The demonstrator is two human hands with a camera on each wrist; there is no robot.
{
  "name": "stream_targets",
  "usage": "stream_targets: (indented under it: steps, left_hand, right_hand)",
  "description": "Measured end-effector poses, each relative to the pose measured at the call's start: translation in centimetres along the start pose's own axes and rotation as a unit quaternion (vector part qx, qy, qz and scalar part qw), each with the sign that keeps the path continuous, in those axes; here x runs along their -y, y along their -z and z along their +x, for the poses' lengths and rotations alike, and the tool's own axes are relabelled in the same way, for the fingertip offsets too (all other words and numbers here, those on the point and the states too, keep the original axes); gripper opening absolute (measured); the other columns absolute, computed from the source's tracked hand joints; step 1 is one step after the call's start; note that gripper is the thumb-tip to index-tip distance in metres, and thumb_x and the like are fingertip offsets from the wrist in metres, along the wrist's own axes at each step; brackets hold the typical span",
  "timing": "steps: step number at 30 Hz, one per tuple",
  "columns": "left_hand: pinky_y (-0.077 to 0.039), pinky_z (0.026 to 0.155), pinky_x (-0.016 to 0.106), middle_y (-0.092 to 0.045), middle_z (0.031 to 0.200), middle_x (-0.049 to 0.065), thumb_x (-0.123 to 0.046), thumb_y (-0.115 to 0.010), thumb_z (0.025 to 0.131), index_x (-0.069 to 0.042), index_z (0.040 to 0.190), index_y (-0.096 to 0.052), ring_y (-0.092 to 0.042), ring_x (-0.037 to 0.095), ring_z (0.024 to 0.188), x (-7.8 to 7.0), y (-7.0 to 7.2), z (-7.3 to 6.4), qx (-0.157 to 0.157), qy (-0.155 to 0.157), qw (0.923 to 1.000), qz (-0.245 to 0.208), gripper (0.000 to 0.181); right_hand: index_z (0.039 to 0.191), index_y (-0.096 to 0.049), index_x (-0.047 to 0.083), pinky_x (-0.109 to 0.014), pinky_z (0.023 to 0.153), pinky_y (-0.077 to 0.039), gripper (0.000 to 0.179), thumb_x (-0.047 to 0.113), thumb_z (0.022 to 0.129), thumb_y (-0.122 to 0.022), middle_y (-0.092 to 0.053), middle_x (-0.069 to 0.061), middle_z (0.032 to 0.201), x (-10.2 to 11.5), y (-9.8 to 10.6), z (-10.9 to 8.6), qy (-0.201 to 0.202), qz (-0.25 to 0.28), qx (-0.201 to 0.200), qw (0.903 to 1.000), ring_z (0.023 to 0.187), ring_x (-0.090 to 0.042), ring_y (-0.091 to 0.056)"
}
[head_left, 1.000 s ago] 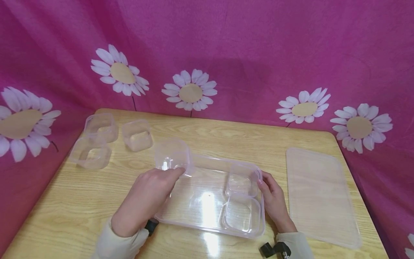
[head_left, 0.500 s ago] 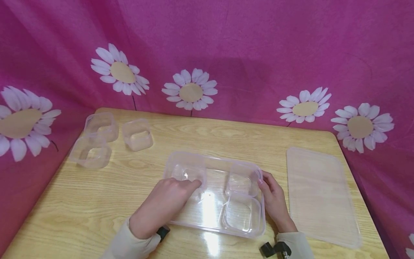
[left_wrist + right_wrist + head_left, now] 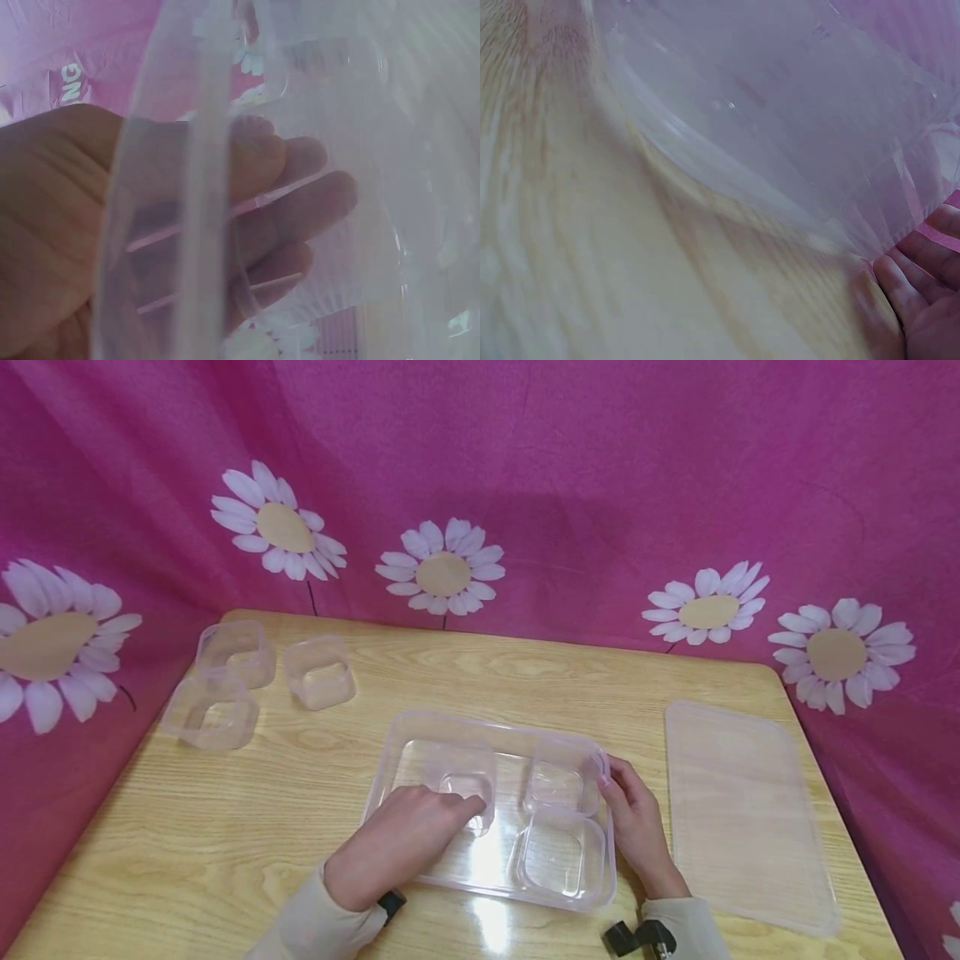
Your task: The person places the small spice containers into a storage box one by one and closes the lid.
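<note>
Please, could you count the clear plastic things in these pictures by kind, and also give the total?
Small boxes: 6, including one held in the left hand
Large box: 1
Flat lid: 1
Total: 8

- Magenta cloth (image 3: 570,460) hangs behind the tabletop (image 3: 495,668) and along both its sides, softly creased.
- Large white daisies (image 3: 442,575) with pale yellow centres are printed across it, some showing thin dark stems.
- The tabletop has light wood grain and rounded far corners.
- A white glare (image 3: 492,925) shines on its near part.
</note>
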State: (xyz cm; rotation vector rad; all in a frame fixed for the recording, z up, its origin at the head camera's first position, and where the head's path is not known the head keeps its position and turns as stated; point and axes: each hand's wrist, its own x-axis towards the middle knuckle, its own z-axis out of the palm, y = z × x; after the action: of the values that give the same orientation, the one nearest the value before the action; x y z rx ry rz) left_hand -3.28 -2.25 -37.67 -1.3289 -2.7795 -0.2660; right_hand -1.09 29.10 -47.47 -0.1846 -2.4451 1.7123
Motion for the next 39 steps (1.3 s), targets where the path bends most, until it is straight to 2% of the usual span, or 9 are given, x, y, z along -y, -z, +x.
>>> stream_targets:
  steps: [8,12,15,20,28,31,34,37,39]
  left_hand:
    - [-0.034,0.049,0.024,-0.06,0.065,-0.011,-0.002,-0.061,0.09,-0.022,0.095,-0.063,-0.043,0.003,0.052,-0.6,-0.7,0.4,0.024,-0.026,0.9987,-0.038,0.021]
    - [-0.035,0.051,0.023,-0.062,0.068,-0.013,-0.002,-0.06,0.091,-0.022,0.094,-0.064,-0.041,0.003,0.051,-1.1,-1.0,0.6,0.03,-0.041,0.9977,-0.045,0.02]
    - [-0.038,0.055,0.022,-0.067,0.073,-0.013,-0.006,-0.059,0.095,-0.023,0.096,-0.065,-0.046,0.002,0.053,-1.5,-1.2,0.6,0.038,-0.053,0.9967,-0.049,0.017]
    - [-0.039,0.058,0.021,-0.066,0.073,-0.013,-0.011,-0.06,0.097,-0.023,0.096,-0.065,-0.052,0.003,0.058,-1.9,-1.5,0.6,0.042,-0.071,0.9961,-0.031,0.013]
    - [-0.038,0.057,0.021,-0.063,0.071,-0.013,-0.006,-0.062,0.093,-0.02,0.095,-0.062,-0.053,0.004,0.058,-2.5,-1.7,0.3,0.017,-0.114,0.9933,0.007,0.014]
    - [-0.039,0.057,0.021,-0.059,0.068,-0.013,-0.015,-0.061,0.1,-0.02,0.091,-0.061,-0.053,0.003,0.058,-2.7,-1.9,0.2,-0.005,-0.131,0.9913,0.014,0.011]
    - [-0.04,0.057,0.021,-0.058,0.067,-0.014,-0.031,-0.057,0.106,-0.02,0.088,-0.06,-0.055,0.002,0.06,-2.8,-2.0,0.1,-0.019,-0.139,0.9901,0.007,0.021]
    - [-0.041,0.059,0.02,-0.058,0.067,-0.014,-0.04,-0.054,0.106,-0.021,0.085,-0.06,-0.056,0.001,0.061,-2.9,-2.0,0.1,-0.018,-0.14,0.9899,-0.013,0.029]
    - [-0.04,0.059,0.019,-0.055,0.065,-0.014,-0.044,-0.052,0.106,-0.021,0.084,-0.059,-0.051,0.001,0.058,-3.0,-2.0,0.1,-0.005,-0.14,0.9895,-0.035,0.033]
  right_hand:
    - [0.138,-0.059,0.002,-0.006,0.094,-0.047,0.034,0.018,0.109,-0.05,-0.064,-0.023,0.136,0.0,0.1,0.0,-0.004,0.001,0.002,1.0,0.112,0.011,-0.059]
    - [0.137,-0.059,0.002,-0.007,0.094,-0.048,0.033,0.017,0.109,-0.05,-0.064,-0.022,0.134,0.0,0.0,0.0,-0.003,0.003,0.0,1.0,0.111,0.01,-0.06]
    - [0.138,-0.059,0.002,-0.007,0.094,-0.048,0.033,0.017,0.109,-0.049,-0.064,-0.022,0.134,-0.1,0.0,0.0,-0.003,0.001,0.0,1.0,0.11,0.01,-0.06]
    - [0.138,-0.059,0.003,-0.006,0.094,-0.047,0.034,0.018,0.109,-0.049,-0.064,-0.022,0.134,-0.1,0.1,0.0,-0.006,-0.003,0.0,1.0,0.11,0.011,-0.06]
    - [0.139,-0.058,0.003,-0.007,0.094,-0.048,0.034,0.018,0.109,-0.049,-0.064,-0.023,0.136,0.0,0.2,0.0,-0.009,0.006,0.007,0.9999,0.11,0.01,-0.06]
    - [0.139,-0.058,0.003,-0.006,0.094,-0.047,0.035,0.019,0.109,-0.049,-0.064,-0.023,0.137,0.0,0.2,0.0,-0.01,0.003,0.009,0.9999,0.11,0.01,-0.06]
    - [0.139,-0.058,0.003,-0.006,0.094,-0.047,0.035,0.019,0.109,-0.05,-0.064,-0.023,0.137,0.0,0.2,0.0,-0.012,0.001,0.009,0.9999,0.11,0.011,-0.06]
    - [0.139,-0.058,0.004,-0.006,0.094,-0.047,0.035,0.019,0.109,-0.05,-0.065,-0.022,0.137,0.0,0.2,0.0,-0.013,0.002,0.009,0.9999,0.109,0.01,-0.06]
    - [0.139,-0.058,0.004,-0.006,0.094,-0.047,0.035,0.019,0.109,-0.05,-0.065,-0.022,0.137,0.0,0.2,0.0,-0.013,0.003,0.008,0.9999,0.109,0.009,-0.06]
